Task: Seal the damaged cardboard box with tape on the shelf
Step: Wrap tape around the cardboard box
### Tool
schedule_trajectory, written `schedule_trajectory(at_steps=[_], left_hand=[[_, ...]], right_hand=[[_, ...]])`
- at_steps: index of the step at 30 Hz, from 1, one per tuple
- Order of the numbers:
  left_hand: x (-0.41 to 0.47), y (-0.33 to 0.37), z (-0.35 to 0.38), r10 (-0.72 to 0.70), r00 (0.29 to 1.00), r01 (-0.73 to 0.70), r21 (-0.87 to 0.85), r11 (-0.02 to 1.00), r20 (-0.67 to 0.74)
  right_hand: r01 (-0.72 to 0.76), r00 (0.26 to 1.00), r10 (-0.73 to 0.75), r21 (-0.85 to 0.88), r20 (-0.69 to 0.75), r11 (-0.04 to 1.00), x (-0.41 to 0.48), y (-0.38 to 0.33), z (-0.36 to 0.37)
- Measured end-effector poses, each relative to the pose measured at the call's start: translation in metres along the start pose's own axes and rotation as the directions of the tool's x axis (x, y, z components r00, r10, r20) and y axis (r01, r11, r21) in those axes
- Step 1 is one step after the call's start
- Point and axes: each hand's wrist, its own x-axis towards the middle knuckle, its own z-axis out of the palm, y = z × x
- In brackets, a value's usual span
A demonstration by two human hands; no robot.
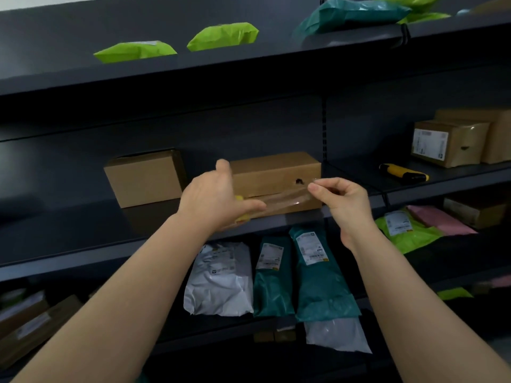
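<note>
- Currently, the damaged cardboard box point(276, 176) sits on the middle shelf point(83, 230); a dark hole point(299, 181) shows in its front face.
- Left hand point(213, 200): fingers curled around a yellow-edged tape roll point(243, 217), mostly hidden.
- Right hand point(343, 200): thumb and forefinger pinch the clear tape strip point(282, 199), stretched before the box.
- Printed labels on the mailers point(312, 272) below: text illegible.

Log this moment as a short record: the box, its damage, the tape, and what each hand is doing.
box: long cardboard box on the middle shelf
damage: hole in the front face, uncovered
tape: clear strip stretched between both hands, in front of the box
left hand: holds the tape roll, mostly hidden
right hand: pinches the strip's free end
</note>
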Motion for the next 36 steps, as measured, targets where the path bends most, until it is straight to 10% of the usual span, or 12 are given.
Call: schedule_trajectory(at_steps=[4,10,14,19,36], left_hand=[[-0.012,-0.006,0.004,0.166,0.954,-0.086,-0.303,0.949,0.248],[-0.047,0.008,0.008,0.398,0.834,0.1,-0.815,0.571,0.381],[-0.026,0.005,0.013,0.235,0.925,-0.165,-0.243,0.956,0.297],[-0.006,0.027,0.006,0.2,0.979,-0.19,0.179,0.965,-0.039],[0.006,0.071,0.021,-0.028,0.996,0.057,0.382,0.922,-0.08]], right_hand=[[-0.019,0.996,0.019,-0.001,-0.091,1.0,-0.003,0.007,-0.007],[-0.003,0.994,-0.003,-0.052,-0.112,0.999,0.002,0.011,-0.03],[-0.015,0.999,0.008,-0.144,-0.047,0.989,0.004,0.022,-0.031],[-0.046,0.994,0.049,0.031,-0.101,0.998,0.013,0.027,-0.026],[0.045,0.998,-0.043,-0.059,0.043,0.997,0.071,0.025,-0.047]])
